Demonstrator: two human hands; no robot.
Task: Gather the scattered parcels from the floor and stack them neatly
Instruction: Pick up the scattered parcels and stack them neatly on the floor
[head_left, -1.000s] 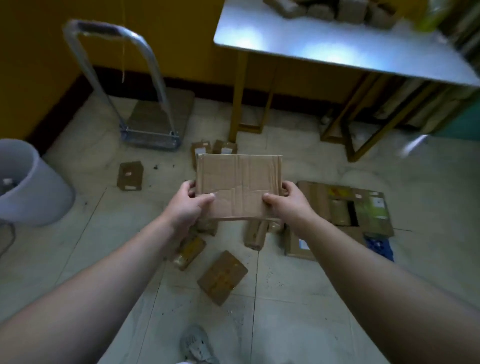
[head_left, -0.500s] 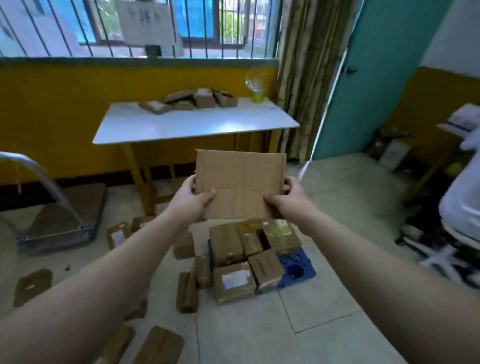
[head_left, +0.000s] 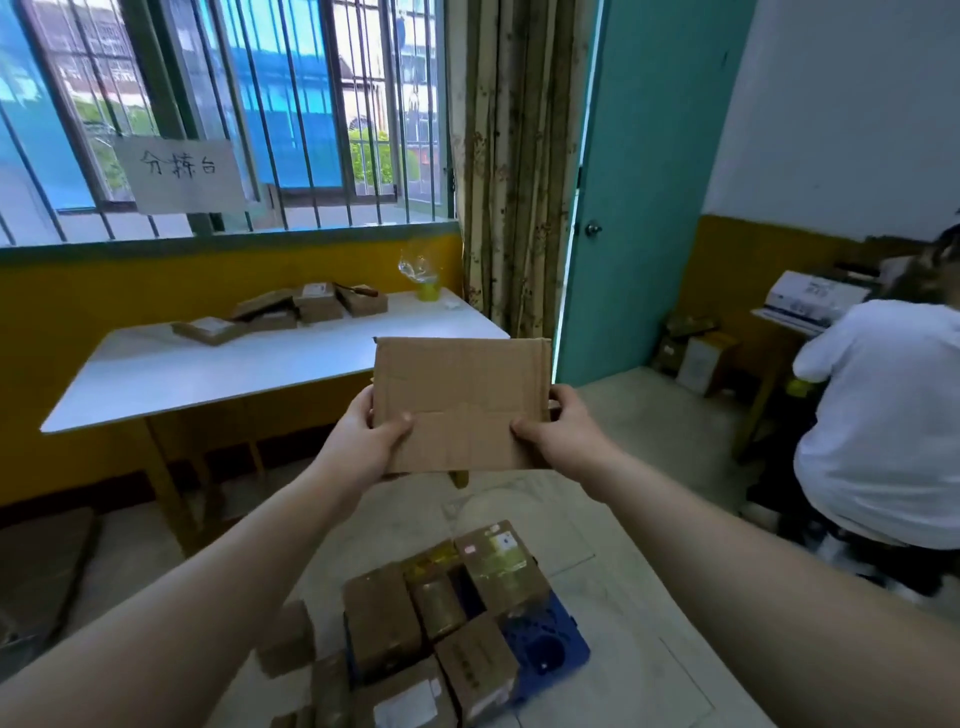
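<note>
parcel (head_left: 461, 402) gripped by left hand (head_left: 363, 441), right hand (head_left: 563, 436)

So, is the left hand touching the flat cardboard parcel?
Touching. The head view shows the left hand gripping the flat cardboard parcel, thumb across its front.

Arms outstretched — left hand (head_left: 363, 441) and right hand (head_left: 566, 439) pinch the parcel (head_left: 462, 400) at its sides, thumbs nearest.
</note>
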